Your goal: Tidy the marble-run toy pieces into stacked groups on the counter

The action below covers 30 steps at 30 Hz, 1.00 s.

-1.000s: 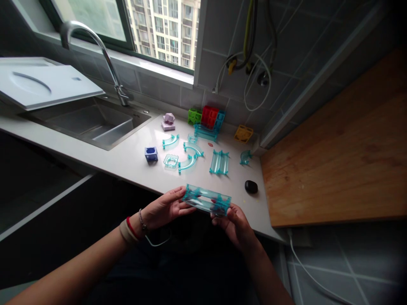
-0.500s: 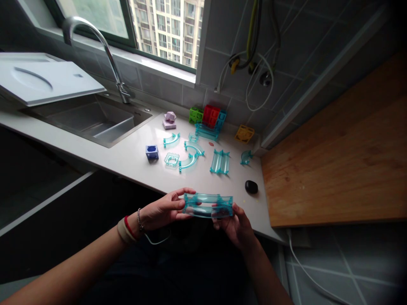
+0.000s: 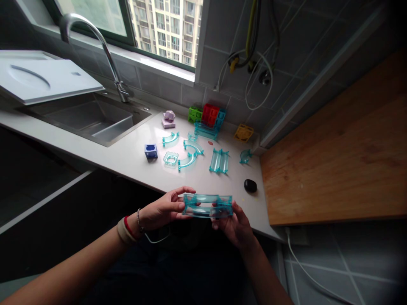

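Both forearms reach in from the bottom edge and meet just in front of the desk's near edge. The left hand pinches the left end of a long clear teal track piece, thumb on top and fingers below; a red band and a bead bracelet sit at that wrist. The right hand cups the right end from beneath, its fingers curled up around the piece. The track is held level, in the air, between the two hands, clear of the desk.

On the desk lie more parts: one dark blue cube, one small square teal frame, three curved teal tracks, one short straight teal track and one small teal bit near the wooden board. At the back wall stand one green block, one red block with teal pieces beside it, one yellow square piece and one lilac piece. One small black oval object lies near the desk's right end.

The desk is white and smooth. A steel sink with one curved tap is set in at the left, a white board resting over its far side. A wooden worktop joins at the right. Grey tiles cover the wall, cables hang from it, and a window shows tower blocks outside.
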{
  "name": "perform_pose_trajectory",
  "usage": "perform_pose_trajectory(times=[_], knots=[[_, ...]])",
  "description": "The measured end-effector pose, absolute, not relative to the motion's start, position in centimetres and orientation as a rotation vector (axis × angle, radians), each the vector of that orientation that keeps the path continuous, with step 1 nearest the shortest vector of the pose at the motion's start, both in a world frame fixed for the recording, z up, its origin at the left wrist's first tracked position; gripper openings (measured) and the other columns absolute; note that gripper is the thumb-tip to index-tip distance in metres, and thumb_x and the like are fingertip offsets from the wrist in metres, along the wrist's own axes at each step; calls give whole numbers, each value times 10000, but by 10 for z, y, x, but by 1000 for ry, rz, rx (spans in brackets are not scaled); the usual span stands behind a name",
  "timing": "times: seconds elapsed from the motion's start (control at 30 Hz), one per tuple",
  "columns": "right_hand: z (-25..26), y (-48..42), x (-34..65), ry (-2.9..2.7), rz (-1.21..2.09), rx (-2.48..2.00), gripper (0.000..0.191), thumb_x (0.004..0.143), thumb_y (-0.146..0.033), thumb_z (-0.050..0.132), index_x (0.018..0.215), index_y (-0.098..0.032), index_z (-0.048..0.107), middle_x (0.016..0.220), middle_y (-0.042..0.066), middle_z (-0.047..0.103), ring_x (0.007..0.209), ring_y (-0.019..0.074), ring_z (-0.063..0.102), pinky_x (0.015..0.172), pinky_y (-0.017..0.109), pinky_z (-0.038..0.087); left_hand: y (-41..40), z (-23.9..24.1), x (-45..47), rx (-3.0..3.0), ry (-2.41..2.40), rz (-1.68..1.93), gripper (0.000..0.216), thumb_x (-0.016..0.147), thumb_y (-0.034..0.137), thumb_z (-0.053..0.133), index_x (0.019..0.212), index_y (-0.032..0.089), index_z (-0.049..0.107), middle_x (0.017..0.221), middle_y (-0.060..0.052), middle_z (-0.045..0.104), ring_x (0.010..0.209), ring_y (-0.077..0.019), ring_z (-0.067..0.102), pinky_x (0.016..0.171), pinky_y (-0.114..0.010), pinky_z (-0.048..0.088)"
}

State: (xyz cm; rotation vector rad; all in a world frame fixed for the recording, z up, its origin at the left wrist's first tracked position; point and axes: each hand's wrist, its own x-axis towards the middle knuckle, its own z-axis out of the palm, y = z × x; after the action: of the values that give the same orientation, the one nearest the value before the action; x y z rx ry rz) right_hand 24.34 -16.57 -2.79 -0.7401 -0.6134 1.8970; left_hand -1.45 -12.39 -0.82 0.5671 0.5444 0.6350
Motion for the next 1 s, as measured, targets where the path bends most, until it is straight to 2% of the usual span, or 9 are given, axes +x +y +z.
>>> perform_pose_trajectory(times=[0.23,0.47,0.67,0.8,1.0], knots=[[-30,-166,245,-627,1911,-736,444,890,-597,640,1058,-200,743,976,93,774,761,223,692,605,323,554,-123,-7,-15,592,504,597,569,756,178,857,1255,228,589,1191,-90,674,953,-202,723,876,-319,565],[-32,-164,244,-648,1925,-719,458,905,-599,609,1059,-193,753,990,89,765,738,203,677,614,315,553,-123,-5,-16,598,474,575,551,764,168,842,1255,220,597,1223,-98,657,1026,-222,707,890,-322,554],[-35,-164,243,-656,1968,-770,572,872,-676,597,1033,-155,768,920,107,763,732,203,675,591,292,553,-122,-10,-16,634,456,583,609,750,208,864,1289,218,581,1263,-129,642,1064,-250,697,890,-325,538],[-35,-164,243,-645,1953,-763,549,887,-655,588,1008,-152,774,869,104,761,722,201,668,594,283,540,-123,-12,-14,654,452,577,649,710,232,902,1273,202,581,1253,-145,645,1070,-255,687,865,-305,529],[-34,-163,242,-638,1954,-776,530,865,-663,612,993,-174,770,879,93,760,679,197,650,590,294,519,-123,-14,-14,670,463,567,681,692,237,916,1284,200,582,1276,-151,634,1118,-281,672,915,-348,525]])
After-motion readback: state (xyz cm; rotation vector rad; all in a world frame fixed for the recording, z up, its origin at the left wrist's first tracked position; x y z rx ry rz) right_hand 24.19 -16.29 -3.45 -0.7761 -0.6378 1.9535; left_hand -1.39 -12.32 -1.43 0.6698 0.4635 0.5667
